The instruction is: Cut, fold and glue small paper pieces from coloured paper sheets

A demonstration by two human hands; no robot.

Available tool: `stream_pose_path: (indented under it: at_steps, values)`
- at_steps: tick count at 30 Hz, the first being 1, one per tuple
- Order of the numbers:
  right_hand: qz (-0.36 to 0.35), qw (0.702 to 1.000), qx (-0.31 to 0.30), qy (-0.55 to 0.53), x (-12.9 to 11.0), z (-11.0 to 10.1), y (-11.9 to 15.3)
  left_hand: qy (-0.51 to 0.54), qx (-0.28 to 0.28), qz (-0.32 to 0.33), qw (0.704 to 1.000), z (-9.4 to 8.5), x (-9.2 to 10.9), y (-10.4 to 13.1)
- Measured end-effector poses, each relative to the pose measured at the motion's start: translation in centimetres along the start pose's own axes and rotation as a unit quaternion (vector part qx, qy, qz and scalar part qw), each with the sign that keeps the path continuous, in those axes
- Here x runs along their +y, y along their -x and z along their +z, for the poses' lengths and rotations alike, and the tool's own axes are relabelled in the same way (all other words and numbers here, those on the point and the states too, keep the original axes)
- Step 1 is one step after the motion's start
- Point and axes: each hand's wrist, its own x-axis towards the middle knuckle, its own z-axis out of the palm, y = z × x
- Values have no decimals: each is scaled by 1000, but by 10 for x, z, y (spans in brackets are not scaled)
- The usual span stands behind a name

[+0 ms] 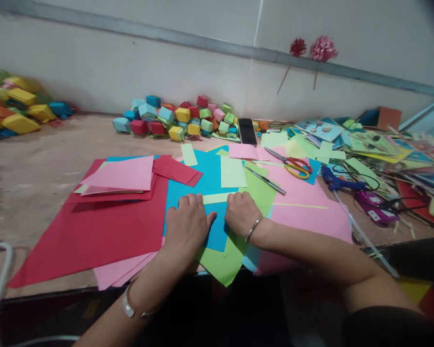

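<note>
A narrow pale green paper strip (219, 198) lies flat across a blue sheet of paper (217, 233). My left hand (187, 220) has its fingers curled over the strip's left end, thumb out to the side. At the other end, my right hand (241, 213) is closed, its fingertips on the strip. Just beyond the strip is a pale green paper rectangle (233, 172). To its right, a silver craft knife (266, 181) rests on a bright green sheet (257, 195). Scissors (291, 164) with red and yellow handles lie on pink paper farther right.
Red sheets (112, 236) and folded pink paper (121, 174) are at left. Colourful paper boxes (181, 115) and a phone (247, 131) sit by the wall. A blue glue gun (340, 183) with a cord, a purple box (375, 209) and scattered card pieces (376, 144) crowd the right.
</note>
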Motion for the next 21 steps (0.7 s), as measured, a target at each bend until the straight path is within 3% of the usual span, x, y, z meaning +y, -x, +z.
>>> stream_pose_path:
  at_steps: [5,10,21]
  values:
    - [-27,997,69,-3,-2,2,1,1,1,-1,1000,-2,0,1]
    - [-57,998,34,-18,1,8,-6,-12,-6,-2,1000,-4,2,3]
    - [-68,995,66,-22,7,15,-14,-22,-43,7,999,-11,8,0]
